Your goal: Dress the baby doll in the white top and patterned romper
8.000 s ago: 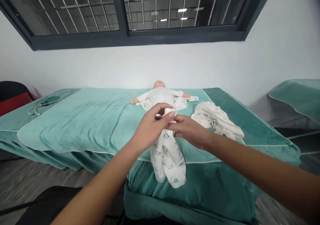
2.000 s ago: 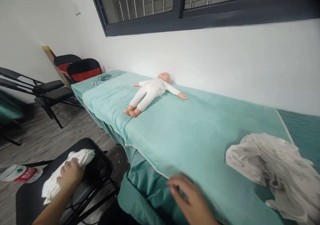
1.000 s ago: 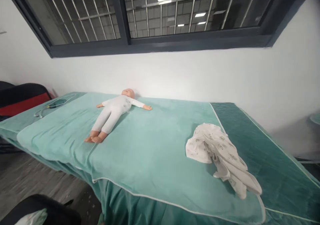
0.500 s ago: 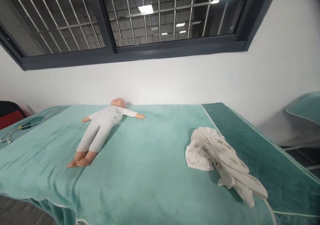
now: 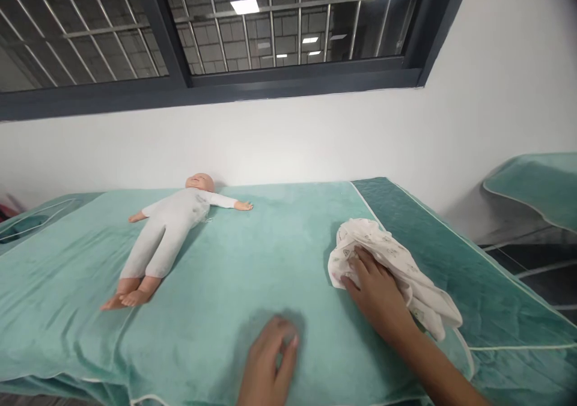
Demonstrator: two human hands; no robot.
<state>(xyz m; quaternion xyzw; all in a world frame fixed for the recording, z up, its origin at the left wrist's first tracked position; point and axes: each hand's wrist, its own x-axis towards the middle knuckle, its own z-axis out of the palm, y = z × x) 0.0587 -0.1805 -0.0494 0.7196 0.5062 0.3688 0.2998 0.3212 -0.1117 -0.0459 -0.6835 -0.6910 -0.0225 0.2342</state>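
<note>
My right hand [image 5: 374,283] lies over the left part of a crumpled white cloth [image 5: 417,280] with small printed motifs. Its fingers curl into the folds, with the thumb at the near edge; the fingertips are partly hidden in the fabric. My left hand [image 5: 273,355] hovers low over the green bed cover [image 5: 252,262] at the bottom middle, blurred. Its fingers are bent, a gap shows between thumb and forefinger, and nothing is in it. On the left, a baby doll [image 5: 171,223] in a pale long-sleeved suit lies face up, arms spread, feet bare.
A white wall [image 5: 279,139] rises behind the bed, below a dark-framed window [image 5: 297,81] with metal bars. Darker green quilted fabric [image 5: 478,286] covers the right side. Another green padded surface [image 5: 536,184] stands at the far right. A thin pale cord [image 5: 38,220] lies far left.
Both my hands have come into view from below, the right one onto the cloth. The cloth's near left edge looks slightly gathered. The view has shifted a little to the right.
</note>
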